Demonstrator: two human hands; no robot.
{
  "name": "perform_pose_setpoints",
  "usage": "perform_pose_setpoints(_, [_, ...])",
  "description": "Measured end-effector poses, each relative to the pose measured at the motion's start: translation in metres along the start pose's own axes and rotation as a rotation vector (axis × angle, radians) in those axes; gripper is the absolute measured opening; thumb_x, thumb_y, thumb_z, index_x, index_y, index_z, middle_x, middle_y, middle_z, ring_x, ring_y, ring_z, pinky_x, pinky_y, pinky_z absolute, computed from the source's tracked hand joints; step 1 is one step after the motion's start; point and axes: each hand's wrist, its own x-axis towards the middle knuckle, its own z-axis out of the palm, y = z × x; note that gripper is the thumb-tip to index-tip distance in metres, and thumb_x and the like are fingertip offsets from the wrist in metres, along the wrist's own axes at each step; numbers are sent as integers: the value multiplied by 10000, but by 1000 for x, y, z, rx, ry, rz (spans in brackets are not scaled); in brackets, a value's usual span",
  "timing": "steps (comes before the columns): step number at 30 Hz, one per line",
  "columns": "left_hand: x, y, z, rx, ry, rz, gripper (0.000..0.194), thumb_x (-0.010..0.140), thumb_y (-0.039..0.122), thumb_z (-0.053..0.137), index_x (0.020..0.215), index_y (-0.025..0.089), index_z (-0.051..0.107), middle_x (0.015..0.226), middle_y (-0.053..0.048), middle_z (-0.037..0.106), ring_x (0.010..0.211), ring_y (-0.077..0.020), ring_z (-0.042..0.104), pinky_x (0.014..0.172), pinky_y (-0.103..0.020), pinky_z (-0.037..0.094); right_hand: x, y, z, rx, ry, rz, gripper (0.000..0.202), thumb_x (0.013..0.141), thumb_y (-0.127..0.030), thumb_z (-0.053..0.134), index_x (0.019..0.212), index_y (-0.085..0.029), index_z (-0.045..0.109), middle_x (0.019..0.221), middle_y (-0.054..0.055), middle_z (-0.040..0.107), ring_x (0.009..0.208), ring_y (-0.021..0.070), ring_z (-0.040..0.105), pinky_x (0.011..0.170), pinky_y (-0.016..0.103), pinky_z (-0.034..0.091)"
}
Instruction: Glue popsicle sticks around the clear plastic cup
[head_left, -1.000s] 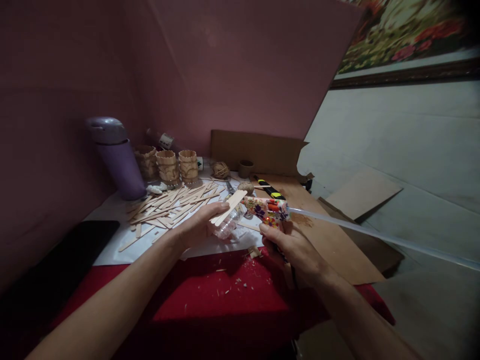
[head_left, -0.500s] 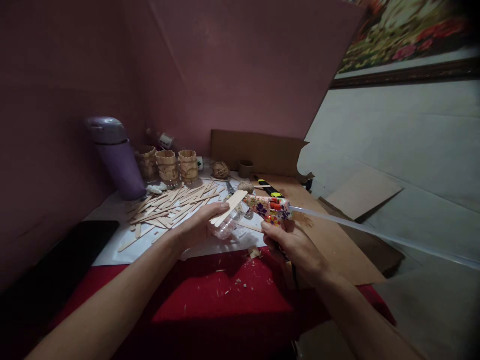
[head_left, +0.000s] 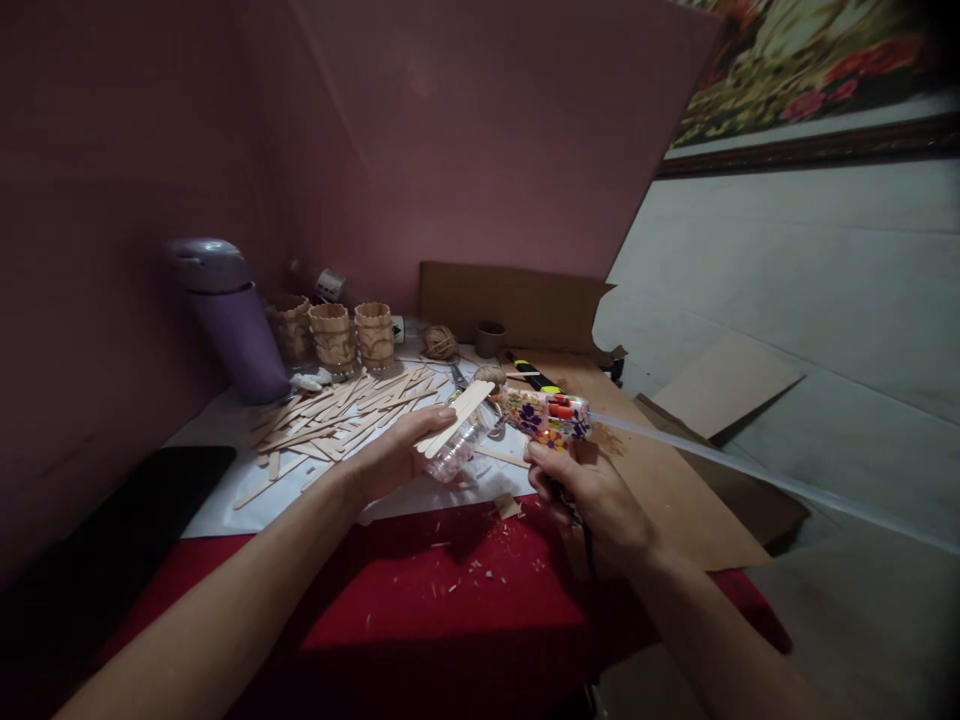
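Note:
My left hand [head_left: 401, 450] is closed around a clear plastic bottle piece [head_left: 454, 458], with pale craft sticks [head_left: 463, 415] lying along its upper side beneath my thumb. Closed on the handle of a flower-patterned glue gun [head_left: 544, 415], my right hand [head_left: 585, 490] is just to the right of the bottle piece. The gun's nozzle points left at the sticks, a small gap apart. Out of its back runs a long translucent glue stick [head_left: 720, 462].
Loose craft sticks [head_left: 337, 415] are heaped on white paper [head_left: 217, 510]. Behind them stand stick-covered cups [head_left: 374, 337] and a purple bottle [head_left: 244, 340]. Twine [head_left: 439, 342], a small brown pot [head_left: 490, 338], and a yellow-black cutter [head_left: 534, 374] lie further back. Cardboard [head_left: 675, 510] covers the right side.
The glue gun in my right hand has moved slightly right, away from the craft sticks. My left hand keeps its hold on the bottle piece.

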Motion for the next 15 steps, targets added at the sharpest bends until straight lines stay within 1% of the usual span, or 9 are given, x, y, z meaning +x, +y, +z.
perform_pose_setpoints(4, [1,-1,-4,-15,15,-8,496,756,462,785,1100,124,671,911,-137,756,653,-232,711,605,-353,600,-2,-1,-1,70,20,-24,467,852,-577,675,637,-178,566,495,-60,480,345,34,390,338,164,287])
perform_pose_setpoints(8, [2,-2,-10,-119,5,-11,495,750,432,790,1123,128,677,923,-144,771,660,-237,714,616,-368,608,0,-2,-5,192,70,-17,416,788,-564,744,738,-174,609,540,-63,524,350,33,391,322,156,284])
perform_pose_setpoints(11, [4,-2,-16,-183,-77,12,537,738,433,791,1164,125,679,936,-145,779,677,-248,721,614,-375,608,2,-1,-9,275,93,1,369,770,-518,771,818,-186,619,555,-77,531,354,32,370,325,156,298])
perform_pose_setpoints(15, [6,-3,-22,-206,-204,31,567,787,433,734,1252,120,648,967,-141,786,705,-261,738,643,-389,608,4,0,-14,282,109,3,384,740,-528,777,821,-196,603,548,-87,512,355,36,340,328,173,280])
